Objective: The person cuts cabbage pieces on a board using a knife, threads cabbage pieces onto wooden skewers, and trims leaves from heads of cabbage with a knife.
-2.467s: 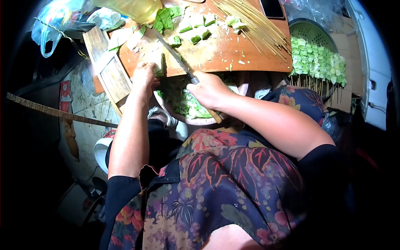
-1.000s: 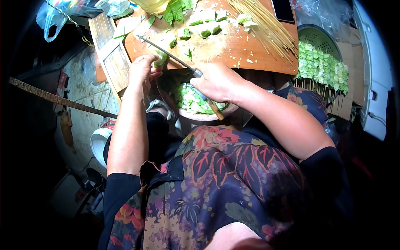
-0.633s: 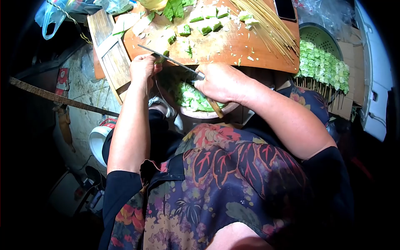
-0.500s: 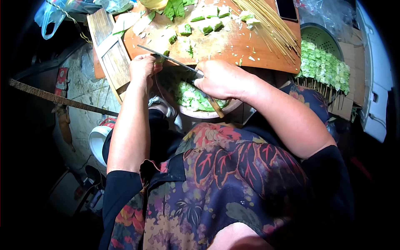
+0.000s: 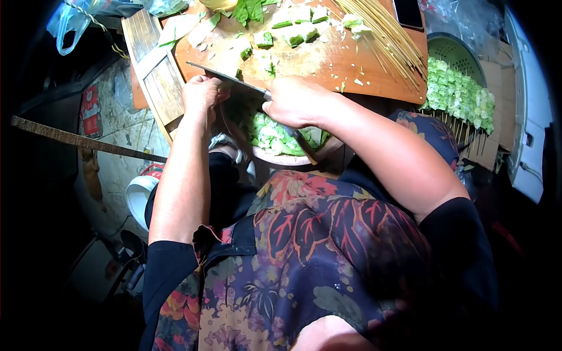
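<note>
My right hand (image 5: pixel 295 100) grips a knife (image 5: pixel 228 77), its thin blade pointing left across the board's near edge and its long handle slanting back toward me. Close to the blade, my left hand (image 5: pixel 202 92) is closed in a pinch; what its fingers hold is hidden. Just past the blade lies a small green leaf piece (image 5: pixel 239 74). Below both hands, a round container (image 5: pixel 272 158) holds cut cabbage (image 5: pixel 274 134). Stacked cabbage pieces (image 5: pixel 301 36) and scraps lie on the wooden board (image 5: pixel 202 55).
Bamboo skewers (image 5: pixel 380 41) and a phone (image 5: pixel 408 13) lie at the board's right. Skewered cabbage (image 5: pixel 456 93) rests by a green colander (image 5: pixel 459 52) farther right. A white bucket (image 5: pixel 139 199) stands on the left floor, near a long rusty bar (image 5: pixel 88 140).
My right hand has shifted slightly left and up with the knife, and the blade has slid left past my left fingertips. My left hand stays nearly in place.
</note>
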Available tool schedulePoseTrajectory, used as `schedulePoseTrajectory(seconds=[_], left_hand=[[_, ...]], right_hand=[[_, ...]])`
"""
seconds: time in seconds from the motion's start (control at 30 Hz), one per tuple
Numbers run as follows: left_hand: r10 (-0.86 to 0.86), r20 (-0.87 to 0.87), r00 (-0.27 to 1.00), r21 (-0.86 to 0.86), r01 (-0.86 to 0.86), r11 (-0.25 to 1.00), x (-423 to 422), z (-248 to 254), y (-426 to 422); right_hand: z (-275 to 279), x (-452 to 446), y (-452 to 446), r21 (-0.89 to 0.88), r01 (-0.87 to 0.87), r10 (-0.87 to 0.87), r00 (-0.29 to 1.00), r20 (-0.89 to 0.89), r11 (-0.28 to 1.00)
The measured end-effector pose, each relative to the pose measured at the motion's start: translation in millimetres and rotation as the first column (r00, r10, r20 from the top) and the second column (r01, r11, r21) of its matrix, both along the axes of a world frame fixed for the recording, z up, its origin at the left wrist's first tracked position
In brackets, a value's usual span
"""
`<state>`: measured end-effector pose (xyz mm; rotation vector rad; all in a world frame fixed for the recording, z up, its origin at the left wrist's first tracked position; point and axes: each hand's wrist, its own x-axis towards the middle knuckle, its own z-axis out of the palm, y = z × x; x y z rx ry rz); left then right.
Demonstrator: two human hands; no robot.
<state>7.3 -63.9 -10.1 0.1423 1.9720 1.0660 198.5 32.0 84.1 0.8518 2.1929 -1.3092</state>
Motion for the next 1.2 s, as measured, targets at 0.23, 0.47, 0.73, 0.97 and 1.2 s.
schedulePoseTrajectory(seconds=[0.23,0.47,0.73,0.97,1.2], left_hand=[[0.012,0.022,1.000,0.069,-0.014,0.998,0,9,-9],[0.061,0.027,0.998,0.116,-0.064,0.991,-16,25,-22],[0.267,0.086,0.960,0.588,-0.265,0.764,-22,87,8],[-0.096,0.199,0.975,0.765,-0.093,0.637,36,137,25],[-0.194,0.216,0.957,0.746,-0.033,0.665,79,130,45]], right_hand=[[-20,13,-10,0.088,0.063,-0.049,0.988,-0.148,0.994],[0,25,-14,0.062,0.104,-0.089,0.975,-0.203,0.993],[8,76,-4,0.311,0.125,-0.053,0.972,-0.230,0.942],[-19,119,-22,0.403,-0.190,0.193,0.981,0.032,0.895],[-100,142,-30,0.528,-0.316,0.309,0.945,0.104,0.789]])
